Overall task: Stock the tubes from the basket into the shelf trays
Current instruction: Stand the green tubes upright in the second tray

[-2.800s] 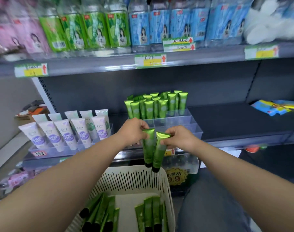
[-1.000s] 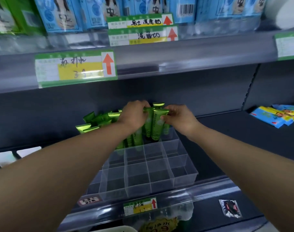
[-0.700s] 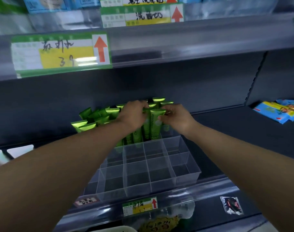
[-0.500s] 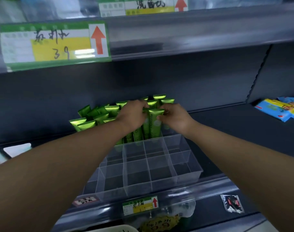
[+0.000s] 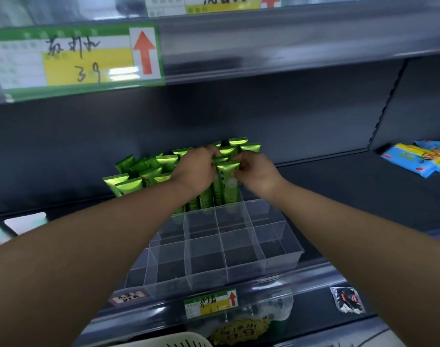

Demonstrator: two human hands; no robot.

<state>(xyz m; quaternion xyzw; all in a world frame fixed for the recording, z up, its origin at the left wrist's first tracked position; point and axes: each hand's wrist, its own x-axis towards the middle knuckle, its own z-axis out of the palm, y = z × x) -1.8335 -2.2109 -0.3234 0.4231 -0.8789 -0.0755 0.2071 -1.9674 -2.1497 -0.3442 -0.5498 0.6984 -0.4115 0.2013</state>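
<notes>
Two arms of one person show, bare along every part that is seen; the left forearm (image 5: 88, 246) fills the lower left corner, broad and smooth close to the camera, narrowing to a slim wrist; the right forearm (image 5: 351, 234) tapers the same way from the lower right edge; the left hand (image 5: 194, 171) shows a rounded back with faint knuckle ridges; the right hand (image 5: 257, 174) shows its back and thumb side; finer detail of either is too blurred to tell.
</notes>
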